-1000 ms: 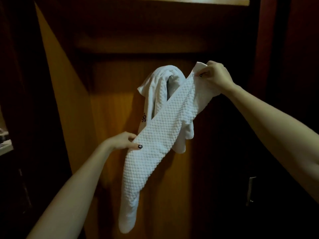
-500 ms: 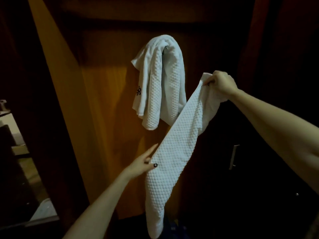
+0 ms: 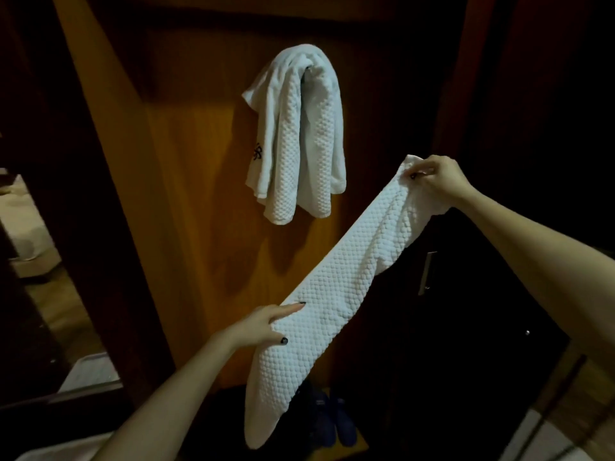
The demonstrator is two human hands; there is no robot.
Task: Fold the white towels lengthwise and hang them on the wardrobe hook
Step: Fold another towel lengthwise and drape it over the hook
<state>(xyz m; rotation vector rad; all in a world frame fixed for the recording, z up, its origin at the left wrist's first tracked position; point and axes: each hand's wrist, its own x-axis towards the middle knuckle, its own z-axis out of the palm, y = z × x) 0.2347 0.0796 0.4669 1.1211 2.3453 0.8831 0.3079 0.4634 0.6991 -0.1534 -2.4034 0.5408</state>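
Note:
One white waffle towel (image 3: 296, 134) hangs draped over the wardrobe hook, which it hides, against the orange wooden panel (image 3: 186, 194). A second white towel (image 3: 336, 287), folded into a long narrow strip, stretches diagonally between my hands below and right of the hung one. My right hand (image 3: 436, 178) pinches its upper end. My left hand (image 3: 266, 327) grips its lower part with thumb on top and index finger extended along the cloth. The strip's tail dangles below my left hand.
A dark wardrobe door with a metal handle (image 3: 427, 272) stands on the right. Blue slippers (image 3: 332, 417) lie on the wardrobe floor beneath the towel. A bed edge (image 3: 26, 227) shows at far left, past a dark door frame.
The held towel has come away from the hung towel, moving down and right. My left hand has slid lower along the strip, which now stretches tauter between both hands.

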